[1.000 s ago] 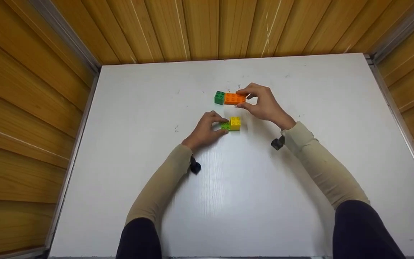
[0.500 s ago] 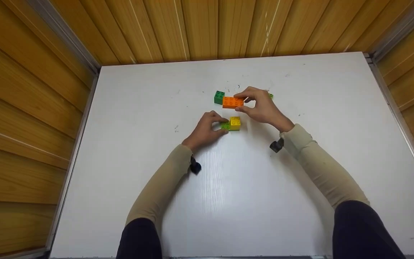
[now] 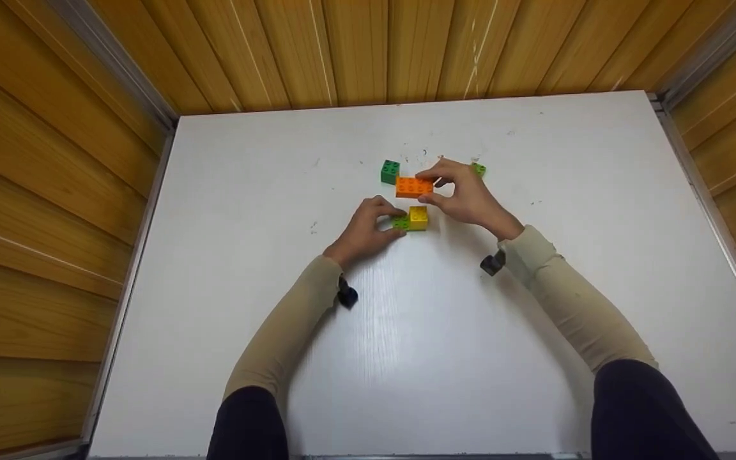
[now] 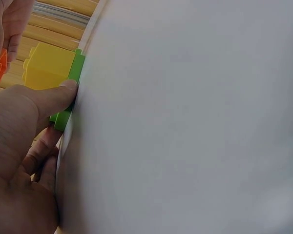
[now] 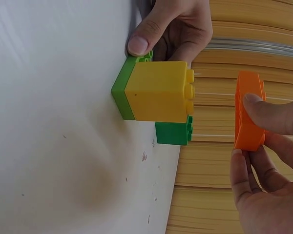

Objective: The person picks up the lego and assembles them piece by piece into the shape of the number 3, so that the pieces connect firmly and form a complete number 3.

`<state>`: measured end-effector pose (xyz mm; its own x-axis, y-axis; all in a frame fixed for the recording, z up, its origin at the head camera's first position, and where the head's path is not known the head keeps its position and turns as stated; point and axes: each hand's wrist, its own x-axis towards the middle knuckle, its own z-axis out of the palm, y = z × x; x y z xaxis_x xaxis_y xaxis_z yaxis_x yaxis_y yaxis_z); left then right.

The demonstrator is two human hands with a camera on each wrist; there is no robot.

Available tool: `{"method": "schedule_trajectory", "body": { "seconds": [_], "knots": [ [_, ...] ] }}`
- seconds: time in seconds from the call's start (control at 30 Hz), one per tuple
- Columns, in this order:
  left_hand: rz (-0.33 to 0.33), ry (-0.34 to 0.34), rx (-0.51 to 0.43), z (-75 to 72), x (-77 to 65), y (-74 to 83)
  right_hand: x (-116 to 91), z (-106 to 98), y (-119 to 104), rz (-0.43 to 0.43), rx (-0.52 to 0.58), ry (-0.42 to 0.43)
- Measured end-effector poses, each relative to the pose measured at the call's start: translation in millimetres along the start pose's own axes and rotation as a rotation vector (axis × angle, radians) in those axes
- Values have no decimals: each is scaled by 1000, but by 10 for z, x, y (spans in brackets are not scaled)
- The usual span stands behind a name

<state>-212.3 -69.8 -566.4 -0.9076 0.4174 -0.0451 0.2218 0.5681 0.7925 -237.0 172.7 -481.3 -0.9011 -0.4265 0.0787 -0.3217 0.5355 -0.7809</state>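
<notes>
My left hand pinches a flat lime-green brick that lies on the table. A yellow brick sits upright on one end of it, and the thumb presses its other end. In my right hand, an orange eight-stud brick is held between thumb and fingers. The right wrist view shows this orange brick off the table, higher than the yellow brick's studs and apart from it. From the head, it appears just beyond the yellow brick.
A dark green brick stands on the white table, left of the orange one and farther back. Behind my right hand lies another lime-green piece, partly covered. Wood-look panels enclose the table's back and sides.
My right hand has brought the orange brick toward me, away from beside the dark green brick. The lime-green piece behind that hand has come into view. My left hand stays put.
</notes>
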Motion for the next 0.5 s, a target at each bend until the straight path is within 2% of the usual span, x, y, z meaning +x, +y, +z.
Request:
{"method": "schedule_trajectory", "body": {
  "seconds": [0.5],
  "knots": [
    [14, 1, -1, -6, 2, 0, -62, 69, 39, -42, 15, -14]
  ]
}}
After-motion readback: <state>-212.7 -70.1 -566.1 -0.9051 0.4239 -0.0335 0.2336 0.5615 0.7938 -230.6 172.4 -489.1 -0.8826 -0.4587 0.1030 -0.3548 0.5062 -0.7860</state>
